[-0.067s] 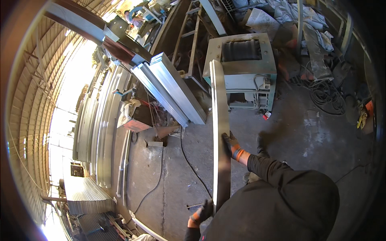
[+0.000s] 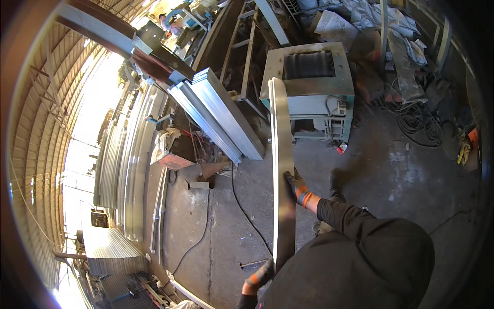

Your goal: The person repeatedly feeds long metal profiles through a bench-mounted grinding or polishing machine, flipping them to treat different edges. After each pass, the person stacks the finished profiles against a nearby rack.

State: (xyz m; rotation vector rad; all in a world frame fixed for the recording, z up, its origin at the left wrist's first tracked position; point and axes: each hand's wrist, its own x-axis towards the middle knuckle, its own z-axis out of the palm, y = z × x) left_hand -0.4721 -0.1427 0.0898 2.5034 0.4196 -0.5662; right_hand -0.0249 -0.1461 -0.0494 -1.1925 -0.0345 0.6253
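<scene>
A long metal channel (image 2: 283, 154) with a bright folded left edge stands lengthwise before me. Its far end reaches up to the front of a grey-green machine (image 2: 311, 87). My right hand (image 2: 296, 189), in a dark glove with an orange cuff, grips the channel's right edge about halfway along, with the fingers partly hidden. Near the close end, my left hand (image 2: 260, 276), gloved alike, is closed around the left edge; its fingertips are hidden. My dark sleeve and shoulder cover the lower right.
Stacked metal channels (image 2: 221, 113) lean beyond, to the left. A reddish box (image 2: 176, 154) and long corrugated sheets (image 2: 135, 170) lie farther left. A black cable (image 2: 241, 206) crosses the concrete floor. Coiled hose (image 2: 419, 123) and crumpled sheeting (image 2: 381, 15) are at the right. Another person (image 2: 172, 24) is far off.
My left hand has shifted very slightly toward me along the channel. My right hand and the channel look the same.
</scene>
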